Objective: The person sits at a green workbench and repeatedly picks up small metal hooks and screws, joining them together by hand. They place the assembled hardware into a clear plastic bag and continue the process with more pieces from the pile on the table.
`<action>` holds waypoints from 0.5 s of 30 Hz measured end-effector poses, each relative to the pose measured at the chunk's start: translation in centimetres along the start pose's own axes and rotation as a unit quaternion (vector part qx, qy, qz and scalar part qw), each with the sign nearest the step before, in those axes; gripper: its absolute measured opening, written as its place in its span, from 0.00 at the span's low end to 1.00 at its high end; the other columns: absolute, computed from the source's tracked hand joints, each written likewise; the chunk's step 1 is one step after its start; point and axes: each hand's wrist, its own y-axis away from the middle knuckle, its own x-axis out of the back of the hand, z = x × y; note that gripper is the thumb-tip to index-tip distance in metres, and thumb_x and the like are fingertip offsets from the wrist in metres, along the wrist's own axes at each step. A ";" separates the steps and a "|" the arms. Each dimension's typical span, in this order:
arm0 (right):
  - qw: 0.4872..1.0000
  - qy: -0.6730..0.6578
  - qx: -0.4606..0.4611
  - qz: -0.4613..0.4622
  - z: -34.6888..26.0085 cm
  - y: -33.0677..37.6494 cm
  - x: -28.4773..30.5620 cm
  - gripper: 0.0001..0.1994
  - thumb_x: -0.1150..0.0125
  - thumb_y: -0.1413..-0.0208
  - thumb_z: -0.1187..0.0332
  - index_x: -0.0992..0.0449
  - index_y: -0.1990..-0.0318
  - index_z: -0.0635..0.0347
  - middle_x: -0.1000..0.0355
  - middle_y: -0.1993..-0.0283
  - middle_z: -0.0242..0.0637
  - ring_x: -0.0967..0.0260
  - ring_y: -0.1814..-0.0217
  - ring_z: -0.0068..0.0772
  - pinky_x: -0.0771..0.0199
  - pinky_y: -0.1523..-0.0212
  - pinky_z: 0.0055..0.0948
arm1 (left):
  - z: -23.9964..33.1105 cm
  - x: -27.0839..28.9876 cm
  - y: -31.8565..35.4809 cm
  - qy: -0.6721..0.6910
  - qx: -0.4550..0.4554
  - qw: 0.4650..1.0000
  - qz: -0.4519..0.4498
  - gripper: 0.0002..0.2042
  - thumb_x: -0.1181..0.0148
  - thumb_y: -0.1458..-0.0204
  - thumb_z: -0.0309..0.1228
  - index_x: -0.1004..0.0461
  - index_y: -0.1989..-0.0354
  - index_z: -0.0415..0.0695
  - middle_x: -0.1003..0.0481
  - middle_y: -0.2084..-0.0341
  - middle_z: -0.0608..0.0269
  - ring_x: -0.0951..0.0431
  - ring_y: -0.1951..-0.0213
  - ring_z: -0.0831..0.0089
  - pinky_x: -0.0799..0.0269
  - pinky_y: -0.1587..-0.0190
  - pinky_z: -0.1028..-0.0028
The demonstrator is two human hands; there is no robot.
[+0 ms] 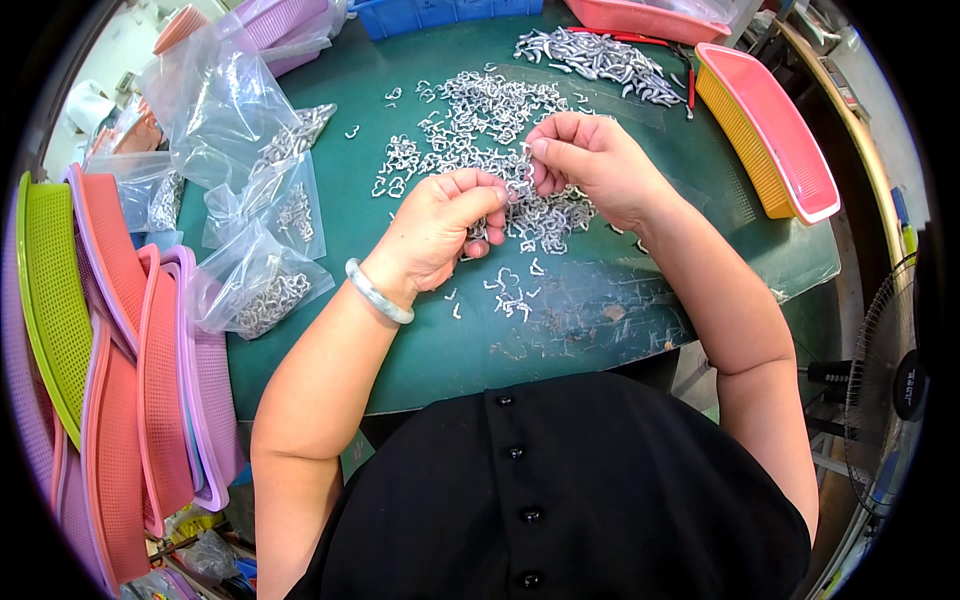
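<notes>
A loose heap of small silvery curved metal pieces (pixel 490 110), many of them bent like hooks, spreads over the green tabletop in front of me. Just above its near part, my left hand (pixel 445 222) is closed, thumb against curled fingers, with bits of metal showing at the fingers. Close by on the right, my right hand (pixel 592 165) pinches a small silvery metal piece (pixel 527 152) between thumb and forefinger. The two hands are a short gap apart. Nearer my body lies a small scatter of similar metal bits (pixel 512 302).
Clear plastic bags of metal pieces (pixel 270 295) lie on the left, beside stacked colored plastic baskets (pixel 120 400). Behind the heap sits a pile of larger grey pieces (pixel 600 65) near red-handled pliers (pixel 690 85). A pink-and-yellow basket (pixel 770 130) stands right; a fan (pixel 880 385) is beyond the table.
</notes>
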 end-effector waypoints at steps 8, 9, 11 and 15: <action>1.000 0.011 0.008 -0.013 0.2 -0.1 0.1 0.06 0.52 0.45 0.71 0.31 0.67 0.64 0.31 0.75 0.31 0.36 0.75 0.19 0.37 0.73 0.16 | 0.0 0.0 0.0 0.026 -0.008 1.000 -0.004 0.03 0.50 0.48 0.29 0.31 0.68 0.45 0.32 0.80 0.69 0.32 0.78 0.82 0.42 0.81 0.85; 1.000 0.009 0.007 -0.011 0.1 -0.1 0.1 0.06 0.52 0.45 0.71 0.31 0.67 0.64 0.31 0.75 0.31 0.36 0.75 0.19 0.37 0.73 0.16 | 0.0 0.0 0.0 0.025 -0.009 1.000 0.003 0.03 0.50 0.48 0.29 0.31 0.68 0.45 0.32 0.80 0.70 0.32 0.78 0.82 0.42 0.81 0.85; 1.000 0.009 0.005 -0.008 0.1 -0.1 0.0 0.06 0.52 0.45 0.71 0.31 0.67 0.64 0.31 0.75 0.32 0.36 0.74 0.19 0.37 0.73 0.16 | -0.1 0.0 0.0 0.026 -0.015 0.999 0.012 0.03 0.50 0.48 0.29 0.32 0.68 0.45 0.32 0.79 0.70 0.32 0.78 0.81 0.42 0.80 0.84; 1.000 0.014 0.001 -0.007 0.0 0.0 -0.1 0.06 0.52 0.45 0.71 0.31 0.66 0.64 0.30 0.74 0.33 0.35 0.74 0.19 0.37 0.73 0.16 | -0.3 0.1 -0.1 0.030 -0.027 0.999 0.023 0.03 0.50 0.48 0.29 0.32 0.68 0.46 0.32 0.79 0.69 0.33 0.77 0.81 0.42 0.79 0.84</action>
